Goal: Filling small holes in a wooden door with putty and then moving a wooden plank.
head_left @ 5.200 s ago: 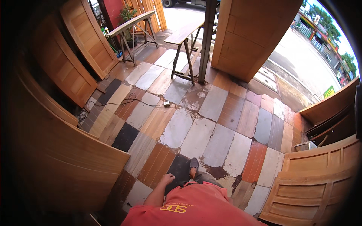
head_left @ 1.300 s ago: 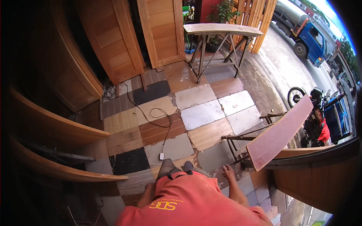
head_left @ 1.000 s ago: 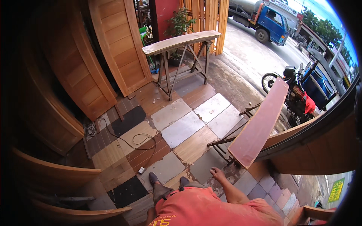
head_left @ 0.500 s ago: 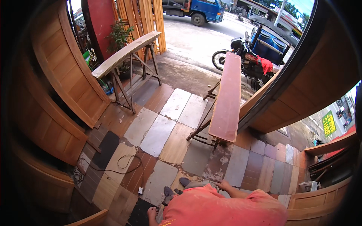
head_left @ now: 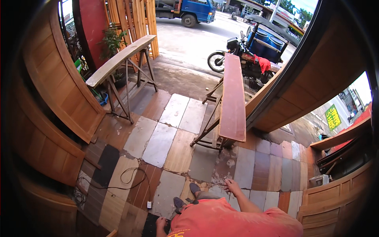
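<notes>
My left hand hangs low beside my red shirt, above a dark floor tile. Its fingers look curled, and no object shows in them. Out in front of the shirt, my right hand is held over the tiled floor with its fingers loosely apart and nothing in them. Neither hand touches anything. Ahead of the right hand stands a long narrow bench with a reddish-brown top on trestle legs. A second trestle with a worn plank top stands farther off to the left.
Wooden panel doors lean along the left side. A black cable with a white socket block lies on the patchwork tile floor. A motorcycle is parked beyond the bench, and a blue truck is on the road.
My view has shifted slightly, so the benches and road sit farther left. My right hand has risen and reached forward from the shirt. My left hand stays low.
</notes>
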`<state>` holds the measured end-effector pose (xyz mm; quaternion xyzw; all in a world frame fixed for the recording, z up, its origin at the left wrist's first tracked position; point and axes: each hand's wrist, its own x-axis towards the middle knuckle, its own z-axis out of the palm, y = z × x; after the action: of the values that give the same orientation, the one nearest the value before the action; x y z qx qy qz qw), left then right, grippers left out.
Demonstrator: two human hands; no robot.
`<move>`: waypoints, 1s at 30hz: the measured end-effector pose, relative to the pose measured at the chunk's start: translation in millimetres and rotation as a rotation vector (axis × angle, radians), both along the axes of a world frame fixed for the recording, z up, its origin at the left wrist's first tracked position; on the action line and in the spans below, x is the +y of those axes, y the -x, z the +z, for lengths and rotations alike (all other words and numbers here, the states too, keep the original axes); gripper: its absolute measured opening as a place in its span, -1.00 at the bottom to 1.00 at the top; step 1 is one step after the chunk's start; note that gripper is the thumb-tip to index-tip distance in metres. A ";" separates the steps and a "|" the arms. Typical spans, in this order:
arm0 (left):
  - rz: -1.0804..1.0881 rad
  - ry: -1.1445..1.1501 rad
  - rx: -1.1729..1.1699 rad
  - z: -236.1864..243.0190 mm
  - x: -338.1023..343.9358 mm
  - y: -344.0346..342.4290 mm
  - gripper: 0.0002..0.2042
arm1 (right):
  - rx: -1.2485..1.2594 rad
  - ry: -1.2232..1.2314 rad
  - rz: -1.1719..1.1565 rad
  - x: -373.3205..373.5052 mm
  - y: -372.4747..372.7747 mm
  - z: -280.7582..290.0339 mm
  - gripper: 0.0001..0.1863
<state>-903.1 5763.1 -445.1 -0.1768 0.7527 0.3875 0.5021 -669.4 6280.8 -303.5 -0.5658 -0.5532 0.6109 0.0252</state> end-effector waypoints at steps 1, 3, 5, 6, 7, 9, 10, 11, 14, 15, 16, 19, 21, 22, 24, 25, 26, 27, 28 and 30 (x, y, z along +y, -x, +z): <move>-0.004 0.002 -0.001 -5.8 -0.7 6.4 -0.79 | 0.054 0.010 -0.054 7.5 10.2 14.3 -0.31; 0.012 -0.056 -0.081 -12.7 5.2 23.4 -0.79 | 0.160 0.019 -0.175 26.0 29.1 36.7 -0.26; -0.040 -0.045 -0.059 -15.2 13.2 38.1 -0.79 | 0.268 0.028 -0.293 44.4 51.2 58.2 -0.21; -0.086 -0.033 -0.037 -15.1 18.4 45.7 -0.78 | 0.369 0.016 -0.372 53.6 62.6 68.8 -0.16; -0.088 -0.033 -0.036 -14.7 23.7 53.8 -0.78 | 0.471 0.005 -0.450 63.3 76.1 78.7 -0.12; -0.126 -0.024 -0.010 -12.8 38.9 75.0 -0.77 | 0.528 0.012 -0.526 89.2 94.1 87.5 -0.07; -0.132 -0.023 -0.008 -12.5 46.4 86.9 -0.77 | 0.583 0.025 -0.590 101.3 104.8 90.2 -0.02; -0.113 -0.039 0.005 -12.9 54.7 99.0 -0.77 | 0.585 0.025 -0.595 112.3 114.9 91.7 -0.02; -0.031 -0.104 -0.020 -10.1 75.8 133.0 -0.77 | 0.635 0.085 -0.702 142.8 147.8 99.7 0.02; 0.041 -0.153 -0.059 -7.8 80.0 144.5 -0.77 | 0.670 0.081 -0.696 147.8 162.5 106.7 0.00; 0.022 -0.105 0.013 0.5 92.3 148.6 -0.79 | 0.701 0.070 -0.697 151.9 175.8 113.9 -0.03; 0.022 -0.072 0.039 7.8 112.8 171.9 -0.81 | 0.741 0.051 -0.809 165.1 207.9 118.1 -0.13; 0.031 -0.117 -0.008 6.9 121.5 194.0 -0.81 | 0.746 0.043 -0.883 173.5 221.6 108.8 -0.18; 0.051 -0.162 -0.054 4.5 125.0 204.3 -0.81 | 0.732 -0.012 -0.958 175.8 229.2 104.5 -0.23; 0.031 -0.160 -0.033 6.2 135.6 217.9 -0.81 | 0.693 -0.048 -1.115 179.2 236.1 97.7 -0.39; 0.015 -0.161 -0.008 6.7 140.9 224.6 -0.81 | 0.688 -0.050 -1.121 181.6 237.8 95.5 -0.39; 0.010 -0.157 -0.012 8.2 145.3 231.1 -0.81 | 0.668 -0.057 -1.104 182.0 239.9 96.1 -0.41; -0.043 -0.138 -0.003 9.6 149.7 237.7 -0.82 | 0.649 -0.064 -1.088 181.5 241.9 96.7 -0.43; -0.097 -0.120 0.007 10.8 154.2 244.6 -0.82 | 0.645 -0.066 -1.094 179.3 244.9 96.9 -0.43; -0.192 -0.069 0.052 21.7 165.3 260.3 -0.82 | 0.645 -0.061 -1.050 174.4 256.3 101.7 -0.46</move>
<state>-1163.4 5928.3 -423.4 -0.0763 0.7651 0.3680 0.5229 -925.6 6455.2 -201.8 -0.5483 -0.1824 0.6412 0.5050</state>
